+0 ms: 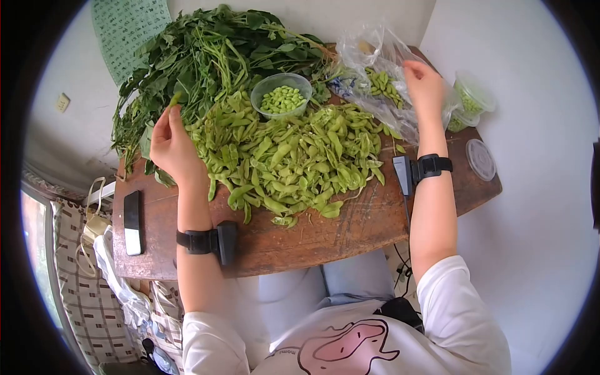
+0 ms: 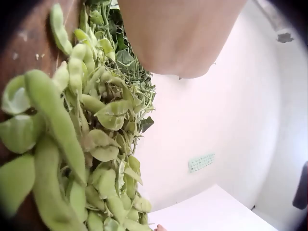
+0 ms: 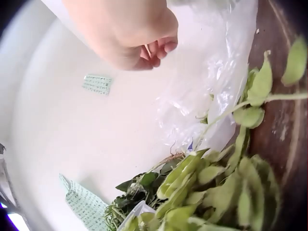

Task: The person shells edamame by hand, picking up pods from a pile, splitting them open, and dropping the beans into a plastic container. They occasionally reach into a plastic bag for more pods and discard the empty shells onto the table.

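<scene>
In the head view my left hand (image 1: 169,144) is raised at the left edge of the pod heap, pinching a green soybean pod (image 1: 177,98) at its fingertips. Only the back of that hand shows in the left wrist view, so the pod is hidden there. My right hand (image 1: 426,90) is over a clear plastic bag (image 1: 356,62) with green pods (image 1: 383,87) in it. The right wrist view shows its fingers (image 3: 158,49) curled; I cannot tell whether they hold anything. A broad heap of pods (image 1: 294,156) lies between my hands.
A clear bowl (image 1: 281,78) of shelled beans stands behind the heap. Leafy stalks (image 1: 212,50) pile up at back left. Tubs of beans (image 1: 472,97) and a round lid (image 1: 480,159) are at right, a phone (image 1: 133,222) at left on the wooden table (image 1: 300,250).
</scene>
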`<state>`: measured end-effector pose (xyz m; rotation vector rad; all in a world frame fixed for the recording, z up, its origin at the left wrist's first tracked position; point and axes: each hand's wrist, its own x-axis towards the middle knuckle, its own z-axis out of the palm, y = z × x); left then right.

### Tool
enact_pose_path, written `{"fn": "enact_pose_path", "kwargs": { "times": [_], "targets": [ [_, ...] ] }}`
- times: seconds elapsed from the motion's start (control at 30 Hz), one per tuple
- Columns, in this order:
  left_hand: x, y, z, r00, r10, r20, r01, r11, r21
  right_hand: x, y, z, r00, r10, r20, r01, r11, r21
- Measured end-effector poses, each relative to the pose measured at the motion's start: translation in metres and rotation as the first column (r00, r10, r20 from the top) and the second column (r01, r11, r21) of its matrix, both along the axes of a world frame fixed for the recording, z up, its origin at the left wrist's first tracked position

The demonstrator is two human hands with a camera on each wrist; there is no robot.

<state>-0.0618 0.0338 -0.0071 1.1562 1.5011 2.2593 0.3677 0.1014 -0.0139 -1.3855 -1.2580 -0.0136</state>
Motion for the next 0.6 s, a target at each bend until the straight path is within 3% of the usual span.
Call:
{"fn": "enact_pose_path", "kwargs": {
  "times": [0.03,0.07,0.13,0.33,0.6],
  "targets": [
    [0.0,0.002,-0.001,1.0,0.001,-0.002,-0.001,1.0,0.004,0.003,0.002,-0.004,0.991,0.028,0.13,-0.01,0.991,-0.134],
    [-0.002,0.005,-0.003,0.999,-0.043,0.032,0.044,0.998,-0.035,0.005,0.004,-0.008,0.992,0.028,0.126,-0.012,0.992,-0.129],
    [-0.007,0.006,-0.007,0.994,-0.091,0.062,0.1,0.98,-0.171,0.006,0.007,-0.019,0.966,0.084,0.244,0.003,0.941,-0.337],
    [-0.004,0.009,-0.009,0.991,-0.129,0.021,0.13,0.983,-0.127,0.015,0.014,-0.038,0.941,0.018,0.339,0.106,0.934,-0.342],
    [0.018,-0.009,0.011,0.975,-0.222,-0.02,0.217,0.967,-0.131,0.014,0.022,-0.045,0.947,-0.016,0.321,0.149,0.907,-0.394]
  ]
}}
